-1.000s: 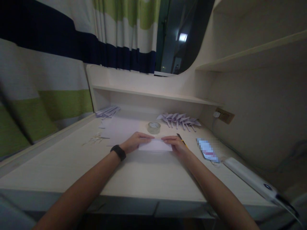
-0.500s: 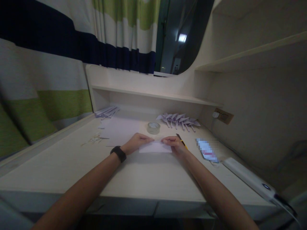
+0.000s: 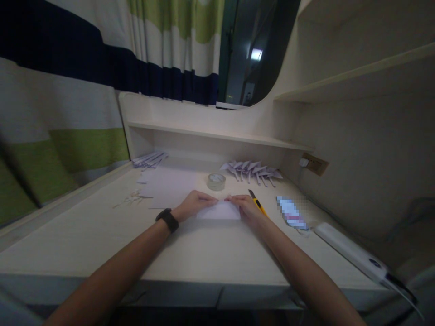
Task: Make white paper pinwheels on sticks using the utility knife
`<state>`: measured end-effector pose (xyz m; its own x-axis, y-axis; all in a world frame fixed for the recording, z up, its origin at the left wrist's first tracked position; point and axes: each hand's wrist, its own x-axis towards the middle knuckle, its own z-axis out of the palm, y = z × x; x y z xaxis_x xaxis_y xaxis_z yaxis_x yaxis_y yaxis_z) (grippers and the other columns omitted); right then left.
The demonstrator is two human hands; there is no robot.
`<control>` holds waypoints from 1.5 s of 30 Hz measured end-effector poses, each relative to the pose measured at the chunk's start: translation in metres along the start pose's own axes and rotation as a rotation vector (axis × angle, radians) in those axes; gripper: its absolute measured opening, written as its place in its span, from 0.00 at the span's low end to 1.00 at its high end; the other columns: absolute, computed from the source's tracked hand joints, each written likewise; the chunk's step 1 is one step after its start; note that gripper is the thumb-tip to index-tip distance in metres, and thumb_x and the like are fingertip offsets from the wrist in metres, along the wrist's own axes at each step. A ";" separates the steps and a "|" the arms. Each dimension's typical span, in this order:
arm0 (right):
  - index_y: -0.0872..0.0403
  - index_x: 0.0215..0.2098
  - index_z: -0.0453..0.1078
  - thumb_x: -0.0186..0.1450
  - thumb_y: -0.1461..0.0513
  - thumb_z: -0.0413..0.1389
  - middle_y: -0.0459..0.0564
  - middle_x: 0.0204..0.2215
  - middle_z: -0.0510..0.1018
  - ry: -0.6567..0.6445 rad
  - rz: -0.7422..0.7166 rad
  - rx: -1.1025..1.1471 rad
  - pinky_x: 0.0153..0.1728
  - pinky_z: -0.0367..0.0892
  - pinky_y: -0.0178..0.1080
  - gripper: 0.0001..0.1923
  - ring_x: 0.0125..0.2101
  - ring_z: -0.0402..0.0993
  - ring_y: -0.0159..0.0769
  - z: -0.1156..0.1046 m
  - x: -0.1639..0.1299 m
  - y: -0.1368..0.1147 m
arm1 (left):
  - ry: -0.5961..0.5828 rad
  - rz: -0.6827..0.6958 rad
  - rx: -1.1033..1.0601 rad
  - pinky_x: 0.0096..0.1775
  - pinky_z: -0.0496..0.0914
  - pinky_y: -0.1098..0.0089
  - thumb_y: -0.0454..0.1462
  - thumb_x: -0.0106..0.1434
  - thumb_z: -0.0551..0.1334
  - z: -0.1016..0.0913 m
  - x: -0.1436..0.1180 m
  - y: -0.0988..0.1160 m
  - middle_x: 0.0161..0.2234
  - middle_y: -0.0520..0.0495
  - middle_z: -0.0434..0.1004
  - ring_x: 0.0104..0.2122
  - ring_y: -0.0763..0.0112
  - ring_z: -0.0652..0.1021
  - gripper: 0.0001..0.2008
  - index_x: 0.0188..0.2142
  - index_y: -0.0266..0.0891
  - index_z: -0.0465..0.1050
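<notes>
Between my hands, a white sheet of paper (image 3: 219, 211) lies near the middle of the desk. My left hand (image 3: 195, 202), with a black watch on the wrist, pinches its far left edge. My right hand (image 3: 247, 206) pinches the far edge on the other side, its fingertips close to the left ones. The paper's far edge is partly hidden under the fingers. Just beyond the hands stands a roll of clear tape (image 3: 216, 182). A yellow utility knife (image 3: 258, 204) with its blade out lies right beside my right hand.
Larger white sheets (image 3: 171, 181) lie at the back left, near rolled paper strips (image 3: 149, 159) and thin sticks (image 3: 132, 198). Folded paper pinwheels (image 3: 251, 171) stand in a row at the back right. A phone (image 3: 291, 213) and a white power strip (image 3: 350, 253) lie on the right.
My fingertips have drawn slightly closer together along the paper's far edge. My right hand has shifted a little left, so more of the utility knife shows. The view has moved slightly.
</notes>
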<state>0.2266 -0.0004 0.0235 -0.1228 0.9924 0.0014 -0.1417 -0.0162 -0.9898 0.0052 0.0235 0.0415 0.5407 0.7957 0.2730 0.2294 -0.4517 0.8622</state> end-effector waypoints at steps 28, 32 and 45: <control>0.59 0.28 0.78 0.40 0.58 0.71 0.50 0.23 0.79 -0.004 -0.071 -0.107 0.28 0.62 0.36 0.18 0.23 0.70 0.32 -0.005 0.005 0.006 | -0.043 -0.087 -0.055 0.32 0.68 0.68 0.45 0.53 0.66 -0.002 0.001 -0.005 0.35 0.41 0.81 0.30 0.64 0.77 0.19 0.39 0.33 0.79; 0.59 0.28 0.78 0.39 0.58 0.71 0.51 0.23 0.79 0.018 -0.071 -0.095 0.27 0.62 0.36 0.19 0.22 0.70 0.33 -0.003 0.003 0.004 | -0.025 -0.118 -0.073 0.28 0.66 0.70 0.45 0.53 0.66 -0.002 0.000 -0.006 0.31 0.42 0.81 0.28 0.66 0.76 0.19 0.38 0.31 0.79; 0.58 0.28 0.78 0.41 0.58 0.70 0.50 0.23 0.79 0.041 -0.127 -0.125 0.27 0.61 0.36 0.18 0.22 0.70 0.32 -0.002 0.003 0.007 | -0.065 -0.055 -0.044 0.41 0.69 0.66 0.43 0.56 0.64 -0.005 -0.003 0.003 0.41 0.42 0.80 0.39 0.60 0.78 0.17 0.42 0.35 0.78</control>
<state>0.2269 0.0029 0.0168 -0.0707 0.9897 0.1245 -0.0303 0.1226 -0.9920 0.0002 0.0223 0.0454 0.5802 0.7901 0.1977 0.2251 -0.3888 0.8934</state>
